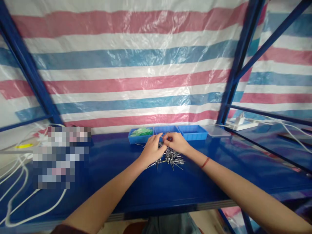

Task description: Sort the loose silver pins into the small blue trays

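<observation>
Left hand: the bare left hand (153, 149) is over the left side of the pile, its fingers loosely bent and the thumb spread from them; whether they grip anything cannot be made out.
Right hand: the bare right hand (177, 142) faces it just beside, thumb and forefinger curled nearly together; any small piece between them is too small to see.
Metal pieces: a loose pile of thin, silvery metal pins (172, 157) on the glossy dark-blue bench (158, 191), below and between the hands.
Bins: three light-blue plastic bins in a row behind the pile; the left bin (140, 139) holds light and darker green pieces (141, 131), the middle bin (168, 129) is partly hidden by the hands.
Right of the bins: a flat, translucent plastic lid (218, 131).
Right wrist: a thin reddish cord (205, 162).
</observation>
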Demonstrator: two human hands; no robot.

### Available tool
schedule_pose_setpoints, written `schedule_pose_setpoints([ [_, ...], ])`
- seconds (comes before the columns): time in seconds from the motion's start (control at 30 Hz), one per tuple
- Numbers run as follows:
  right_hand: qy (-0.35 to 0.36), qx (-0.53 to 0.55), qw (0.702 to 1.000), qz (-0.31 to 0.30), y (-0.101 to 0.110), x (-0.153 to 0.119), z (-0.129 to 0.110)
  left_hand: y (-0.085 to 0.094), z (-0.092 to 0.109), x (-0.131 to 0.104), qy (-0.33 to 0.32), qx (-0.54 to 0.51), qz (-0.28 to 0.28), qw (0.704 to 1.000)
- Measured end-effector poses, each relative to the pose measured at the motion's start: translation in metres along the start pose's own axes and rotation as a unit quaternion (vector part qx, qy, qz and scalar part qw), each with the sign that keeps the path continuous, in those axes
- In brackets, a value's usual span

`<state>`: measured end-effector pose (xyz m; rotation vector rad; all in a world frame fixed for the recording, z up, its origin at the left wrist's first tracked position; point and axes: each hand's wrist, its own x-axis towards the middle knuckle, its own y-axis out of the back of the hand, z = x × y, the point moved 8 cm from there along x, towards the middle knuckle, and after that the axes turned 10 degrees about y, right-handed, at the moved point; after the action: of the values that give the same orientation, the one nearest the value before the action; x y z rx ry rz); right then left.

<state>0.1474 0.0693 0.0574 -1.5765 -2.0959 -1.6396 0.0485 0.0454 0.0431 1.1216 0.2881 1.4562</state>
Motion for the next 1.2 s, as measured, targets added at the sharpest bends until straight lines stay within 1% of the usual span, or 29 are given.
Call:
schedule_pose_setpoints([
  [0.07,-0.018,0.075,0.997,0.021,-0.003,0.000,0.016,-0.001,-0.006,0.010,0.024,-0.047,0.011,0.999],
  [0.13,-0.035,0.146,0.988,0.039,-0.009,-0.003,0.031,-0.005,-0.013,0.015,0.041,-0.105,0.007,0.994],
  [0.17,-0.038,0.165,0.985,0.035,-0.014,-0.005,0.035,-0.006,-0.016,0.016,0.049,-0.128,0.004,0.991],
  [0.23,-0.027,0.185,0.982,0.030,-0.018,-0.007,0.036,-0.004,-0.022,0.015,0.057,-0.154,0.011,0.986],
  [0.33,-0.008,0.214,0.976,0.031,-0.018,-0.009,0.030,0.000,-0.027,0.014,0.060,-0.172,0.025,0.983],
  [0.4,-0.017,0.246,0.968,0.044,-0.016,-0.010,0.029,0.000,-0.028,0.014,0.064,-0.180,0.025,0.981],
  [0.53,-0.060,0.292,0.951,0.084,-0.016,-0.014,0.032,-0.002,-0.026,0.012,0.071,-0.189,0.016,0.979],
  [0.67,-0.094,0.319,0.935,0.125,-0.015,-0.017,0.030,0.000,-0.023,0.009,0.074,-0.190,0.021,0.979],
  [0.77,-0.099,0.341,0.923,0.150,-0.012,-0.019,0.027,0.003,-0.023,0.008,0.070,-0.188,0.025,0.979],
  [0.87,-0.096,0.350,0.918,0.159,-0.009,-0.019,0.025,0.001,-0.022,0.008,0.058,-0.193,0.017,0.979],
  [0.97,-0.088,0.346,0.920,0.164,-0.007,-0.018,0.025,-0.003,-0.022,0.008,0.053,-0.207,0.005,0.977],
  [1.07,-0.081,0.333,0.924,0.169,-0.005,-0.018,0.025,-0.005,-0.022,0.008,0.056,-0.211,0.004,0.976],
  [1.2,-0.045,0.282,0.944,0.164,-0.001,-0.017,0.023,-0.004,-0.019,0.007,0.031,-0.206,0.015,0.978],
])
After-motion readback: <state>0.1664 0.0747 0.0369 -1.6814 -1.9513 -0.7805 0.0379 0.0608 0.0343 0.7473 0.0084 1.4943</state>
